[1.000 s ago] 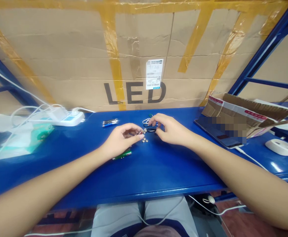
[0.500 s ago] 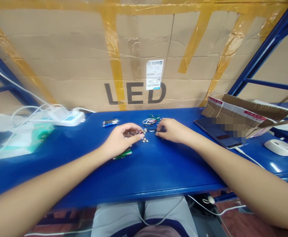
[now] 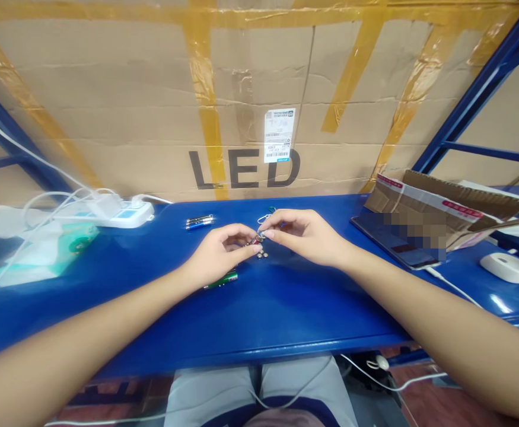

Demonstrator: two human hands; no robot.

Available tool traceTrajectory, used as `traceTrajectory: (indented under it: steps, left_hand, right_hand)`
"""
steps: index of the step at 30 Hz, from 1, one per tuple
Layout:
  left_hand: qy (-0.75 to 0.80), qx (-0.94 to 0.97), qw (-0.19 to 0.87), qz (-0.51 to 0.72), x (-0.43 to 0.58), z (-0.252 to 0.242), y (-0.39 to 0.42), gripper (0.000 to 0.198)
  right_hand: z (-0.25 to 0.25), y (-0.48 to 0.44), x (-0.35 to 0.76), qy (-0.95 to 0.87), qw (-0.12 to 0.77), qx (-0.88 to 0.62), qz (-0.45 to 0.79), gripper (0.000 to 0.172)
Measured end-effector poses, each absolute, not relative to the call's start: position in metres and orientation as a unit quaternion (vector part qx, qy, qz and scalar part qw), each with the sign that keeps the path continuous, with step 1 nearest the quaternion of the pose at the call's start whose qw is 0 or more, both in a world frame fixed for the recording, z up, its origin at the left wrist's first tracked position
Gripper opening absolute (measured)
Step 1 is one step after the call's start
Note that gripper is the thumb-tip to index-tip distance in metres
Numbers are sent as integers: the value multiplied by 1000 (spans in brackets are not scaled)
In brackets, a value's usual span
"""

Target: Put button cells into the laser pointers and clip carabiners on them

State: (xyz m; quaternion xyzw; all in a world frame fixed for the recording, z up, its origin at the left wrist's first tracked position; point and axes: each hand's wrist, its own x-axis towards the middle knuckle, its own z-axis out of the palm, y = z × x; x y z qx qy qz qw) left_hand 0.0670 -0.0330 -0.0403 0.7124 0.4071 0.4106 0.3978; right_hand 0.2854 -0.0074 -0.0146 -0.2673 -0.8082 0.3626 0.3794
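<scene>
My left hand [image 3: 217, 252] is closed around a small red metal tube [image 3: 255, 240], most of it hidden by the fingers. My right hand [image 3: 301, 234] pinches a tiny silver piece [image 3: 263, 235] at the tube's open-looking end; fingertips of both hands nearly meet. Just below them, several silver button cells [image 3: 263, 255] lie on the blue table [image 3: 286, 314]. A green metal tube [image 3: 223, 279] rests under my left wrist. Behind my right fingers shows part of a white cord loop [image 3: 263, 219] and a green clip [image 3: 272, 210].
Black and blue small tubes [image 3: 199, 222] lie back left. A white power strip [image 3: 126, 213] and a tissue pack [image 3: 63, 252] are at the left. A phone [image 3: 392, 243], an open cardboard box [image 3: 419, 196] and a white mouse [image 3: 510, 267] stand right. A large carton [image 3: 152, 118] walls the back.
My right hand has moved left from beside the cord loops to the end of the red tube, bringing a small silver piece. My left hand has stayed almost in place.
</scene>
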Motion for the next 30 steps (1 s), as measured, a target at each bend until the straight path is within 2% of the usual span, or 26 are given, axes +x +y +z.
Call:
traceTrajectory:
  steps: [6,10,14,19,24,30]
  left_hand:
    - [388,719,407,407,69,-39,-34,32]
    - [396,702,443,392,70,-39,-35,35]
    - [400,705,434,393,71,-37,-37,36]
    - [386,725,401,405,70,-35,-37,31]
    - [402,667,478,406,67,-34,-36,36]
    - [408,630,539,382,69,-27,-41,29]
  right_hand:
    - [-14,-11,286,-846,381,-225,299,16]
    - [-15,-10,285,-842,377,-226,312,15]
    - [-16,-7,286,-811,368,-277,360,25]
    - [-13,-6,289,-852,299,-261,343,30]
    - [-13,-7,290,-869,287,-237,327,27]
    - [-12,-6,291,-883,298,-197,306,28]
